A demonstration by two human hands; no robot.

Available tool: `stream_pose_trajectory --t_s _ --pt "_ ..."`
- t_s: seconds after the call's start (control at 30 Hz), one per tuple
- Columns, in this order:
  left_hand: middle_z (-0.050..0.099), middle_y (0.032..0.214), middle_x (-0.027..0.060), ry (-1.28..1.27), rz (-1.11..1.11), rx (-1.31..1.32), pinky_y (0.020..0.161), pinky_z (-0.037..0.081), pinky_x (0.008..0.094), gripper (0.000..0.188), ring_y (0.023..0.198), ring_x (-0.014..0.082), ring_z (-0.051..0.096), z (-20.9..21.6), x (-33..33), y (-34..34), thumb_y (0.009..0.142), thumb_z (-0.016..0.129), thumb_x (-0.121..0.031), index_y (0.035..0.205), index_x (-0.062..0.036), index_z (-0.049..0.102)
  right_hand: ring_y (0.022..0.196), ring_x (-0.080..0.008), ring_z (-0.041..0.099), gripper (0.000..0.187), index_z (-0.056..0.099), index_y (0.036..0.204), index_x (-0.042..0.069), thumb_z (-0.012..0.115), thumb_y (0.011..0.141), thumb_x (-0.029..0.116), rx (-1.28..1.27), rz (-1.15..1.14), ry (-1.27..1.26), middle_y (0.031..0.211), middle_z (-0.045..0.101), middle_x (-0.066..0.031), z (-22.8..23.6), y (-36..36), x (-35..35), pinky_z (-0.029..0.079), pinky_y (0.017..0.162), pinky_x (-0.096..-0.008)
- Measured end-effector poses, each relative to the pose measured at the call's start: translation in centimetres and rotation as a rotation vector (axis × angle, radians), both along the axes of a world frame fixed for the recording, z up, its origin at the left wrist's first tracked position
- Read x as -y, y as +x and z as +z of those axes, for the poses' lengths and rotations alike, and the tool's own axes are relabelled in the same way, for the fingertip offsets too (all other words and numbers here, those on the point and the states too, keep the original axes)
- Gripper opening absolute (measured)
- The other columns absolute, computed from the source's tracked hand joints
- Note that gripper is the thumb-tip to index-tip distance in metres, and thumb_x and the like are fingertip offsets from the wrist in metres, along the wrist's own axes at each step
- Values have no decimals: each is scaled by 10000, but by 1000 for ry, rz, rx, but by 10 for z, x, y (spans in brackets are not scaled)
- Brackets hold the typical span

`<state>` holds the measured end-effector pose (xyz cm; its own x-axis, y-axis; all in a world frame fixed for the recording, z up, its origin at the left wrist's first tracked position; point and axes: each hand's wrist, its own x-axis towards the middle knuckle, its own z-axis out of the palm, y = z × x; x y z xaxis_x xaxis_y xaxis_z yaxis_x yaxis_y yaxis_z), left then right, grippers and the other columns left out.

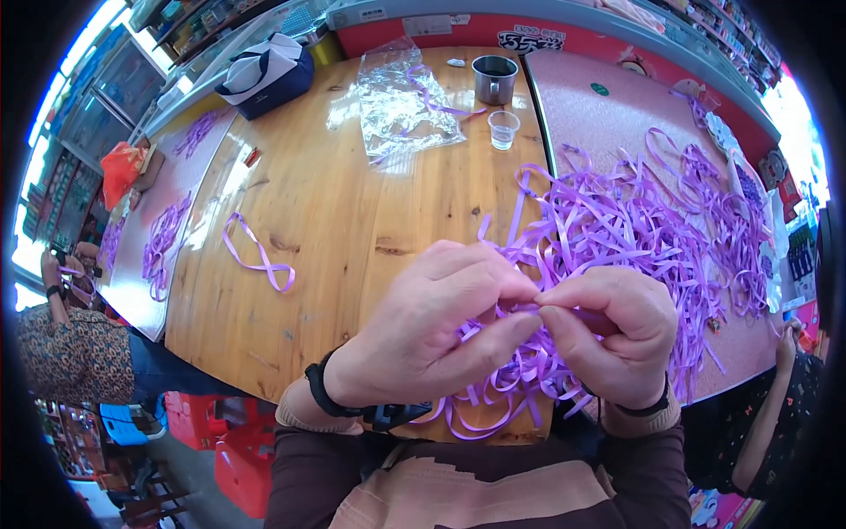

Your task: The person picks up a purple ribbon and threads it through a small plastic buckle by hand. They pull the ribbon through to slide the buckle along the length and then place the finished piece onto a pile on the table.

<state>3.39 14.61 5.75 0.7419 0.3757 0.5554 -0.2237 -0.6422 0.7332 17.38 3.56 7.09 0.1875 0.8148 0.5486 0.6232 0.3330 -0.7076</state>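
Observation:
My left hand (445,317) and my right hand (608,335) meet fingertip to fingertip over the near part of the table. Both pinch a purple ribbon (526,308), of which only a short bit shows between the fingers. Beneath and beyond my hands spreads a large tangled heap of purple ribbons (608,220), reaching onto the pink table at the right. One looped ribbon (280,266), crossed over itself, lies apart on the wood to the left of my hands.
On the wooden table (308,176) are a clear plastic bag (397,115), a metal mug (495,84) and a small plastic cup (503,132). A navy and white bag (264,79) stands at the far left. People sit at both sides; red stools (242,467) are lower left.

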Motion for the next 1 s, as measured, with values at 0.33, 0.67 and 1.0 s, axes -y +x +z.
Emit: stream_pose_trajectory --t_s 0.33,0.67,1.0 --pt "536 631 26 -198 -47 4 560 366 268 104 556 154 473 5 -5 -16 751 580 -70 663 -13 574 529 -162 566 100 612 783 25 660 696 39 7 103 -93 650 590 -82 7 11 5 421 475 -232" --pt "372 610 -18 -762 136 851 580 310 250 128 455 77 286 14 -82 -60 849 419 -119 752 -61 479 683 -10 465 212 559 996 -4 592 792 47 -640 197 -214 801 548 23 8 32 14 356 588 -145" --pt "490 719 19 -692 693 961 659 377 247 93 655 107 459 -2 -101 -33 831 497 -113 855 -25 513 820 -104 557 312 420 1154 -28 474 870 91 -727 353 -268 848 582 -74 15 23 20 406 705 -198"
